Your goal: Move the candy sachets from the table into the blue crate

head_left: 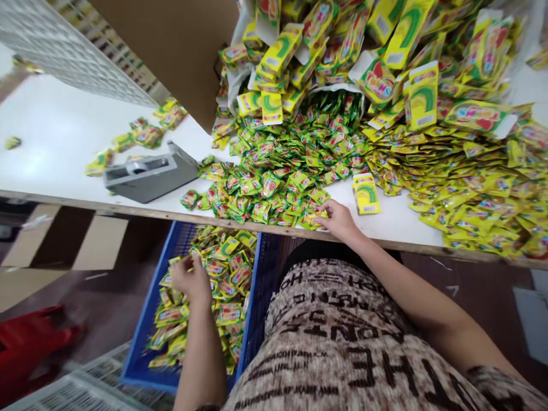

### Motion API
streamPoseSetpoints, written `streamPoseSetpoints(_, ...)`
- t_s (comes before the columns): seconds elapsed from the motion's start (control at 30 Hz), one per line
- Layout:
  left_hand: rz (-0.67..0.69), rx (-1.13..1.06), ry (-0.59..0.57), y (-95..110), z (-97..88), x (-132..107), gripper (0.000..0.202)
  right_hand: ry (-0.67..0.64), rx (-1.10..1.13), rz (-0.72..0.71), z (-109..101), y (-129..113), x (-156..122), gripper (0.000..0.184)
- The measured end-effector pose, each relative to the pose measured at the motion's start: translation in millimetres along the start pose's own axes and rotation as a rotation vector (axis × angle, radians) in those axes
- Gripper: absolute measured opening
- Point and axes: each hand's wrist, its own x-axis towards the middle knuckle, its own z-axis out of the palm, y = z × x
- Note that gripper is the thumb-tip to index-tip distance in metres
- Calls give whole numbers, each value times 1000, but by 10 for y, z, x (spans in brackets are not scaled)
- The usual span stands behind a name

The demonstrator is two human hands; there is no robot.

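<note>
Two hands sorting sweets sachets, one at the table edge and one down in a crate.

The right hand [340, 220] sits at the near edge of the white table [55, 131], centre of the frame, its fingers drawn together on a few of the green sachets [278, 171] at the front of the heap. Just right of it lies a single yellow pack [366, 194], and a spread of yellow packets [471, 188] fills the right side. The left hand [191, 279] is lower left of centre, under the table edge, its fingers curled down into the loose sachets [222, 274] in the blue crate [143, 319]; from above I cannot tell whether it grips any. A grey tape dispenser [148, 174] stands on the table at left, beside the heap.
</note>
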Motion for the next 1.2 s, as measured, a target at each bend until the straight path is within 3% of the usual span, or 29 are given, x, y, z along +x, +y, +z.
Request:
streamPoseSetpoints(0.03,118,-83,100,294,57,-25,29,2,-86,-41,-45,17,-3,39)
streamPoseSetpoints(0.07,281,-185,87,624,125,-82,28,8,-164,-85,-89,28,-9,34)
streamPoseSetpoints(0.1,476,-260,16,971,201,-164,26,18,-224,-121,-129,38,-17,31)
streamPoseSetpoints(0.2,1054,-272,-436,1920,443,-463,25,39,-230,-102,-238,79,-58,29)
streamPoseSetpoints(0.27,1220,-108,-584,2322,577,-600,24,51,-73,-11,-331,109,-110,37)
streamPoseSetpoints(0.3,1242,-30,-612,2440,628,-633,21,58,33,27,-386,113,-148,42)
streamPoseSetpoints(0.4,1161,-25,-744,2565,713,-629,12,79,306,35,-536,52,-288,49)
streamPoseSetpoints(0.5,845,-326,-959,2569,740,-641,13,64,404,-57,-580,-83,-396,44)
streamPoseSetpoints(0.6,516,-644,-1167,2595,748,-775,20,67,361,-96,-545,-162,-407,44)
streamPoseSetpoints(0.77,275,-870,-1350,2679,721,-1020,39,144,143,-135,-610,-57,-337,41)
streamPoseSetpoints(0.83,267,-896,-1335,2701,711,-1090,42,234,66,-168,-668,-9,-342,44)
streamPoseSetpoints(0.9,306,-922,-1236,2712,715,-1148,38,298,2,-199,-720,18,-386,48)
streamPoseSetpoints(0.97,369,-925,-1205,2726,747,-1185,31,203,8,-201,-779,41,-468,43)
streamPoseSetpoints(1.03,465,-886,-1307,2772,828,-1189,30,81,48,-186,-874,86,-563,36)
streamPoseSetpoints(1.07,517,-861,-1337,2816,895,-1181,31,83,55,-180,-941,119,-602,34)
streamPoseSetpoints(1.13,574,-797,-1239,2960,1077,-1157,33,248,8,-169,-1111,201,-637,32)
streamPoseSetpoints(1.2,547,-686,-1000,3162,1296,-1147,36,486,-68,-125,-1296,283,-595,32)
